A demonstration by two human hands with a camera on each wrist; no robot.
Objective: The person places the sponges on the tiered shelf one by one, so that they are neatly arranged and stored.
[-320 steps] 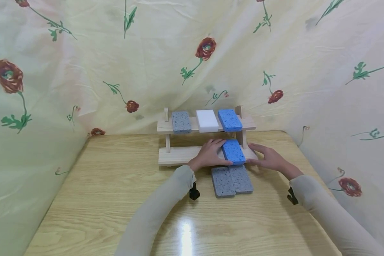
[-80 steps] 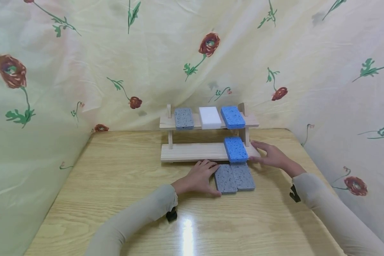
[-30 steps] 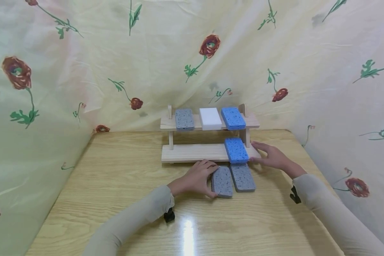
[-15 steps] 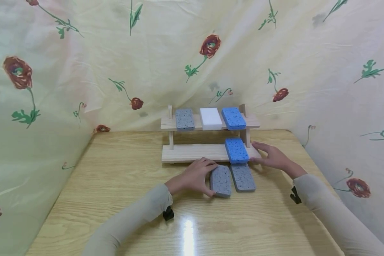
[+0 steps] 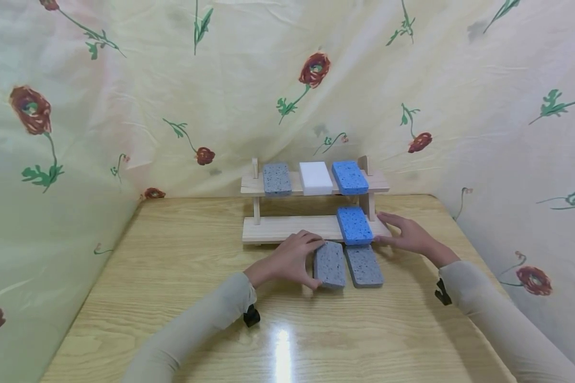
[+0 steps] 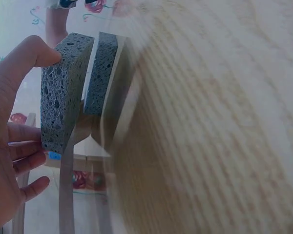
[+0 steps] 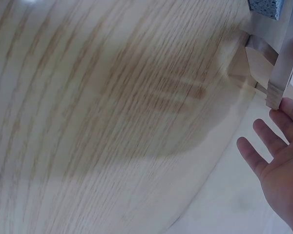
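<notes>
My left hand (image 5: 293, 259) pinches a grey speckled sponge (image 5: 329, 265) along its left side, thumb at the near end and fingers at the far end. In the left wrist view this sponge (image 6: 63, 92) is tilted and raised off the table, its remaining fingers spread loosely. A second grey sponge (image 5: 364, 266) lies flat just to its right. My right hand (image 5: 406, 235) grips the right end of a two-tier wooden shelf (image 5: 292, 229); in the right wrist view, an index fingertip touches the board's end, the thumb mostly cut off. One blue sponge (image 5: 354, 225) sits on the lower tier's right.
On the upper tier stand a grey sponge (image 5: 277, 179), a white sponge block (image 5: 315, 177) and another blue sponge (image 5: 350, 177), left to right. The wooden table (image 5: 182, 255) ends at a flowered cloth (image 5: 239, 96) behind and at the sides.
The left hand has gone from the lower-tier blue sponge to the left grey sponge, slid it left from its neighbour, then lifted it slightly toward the shelf. My right hand stays at the shelf end.
</notes>
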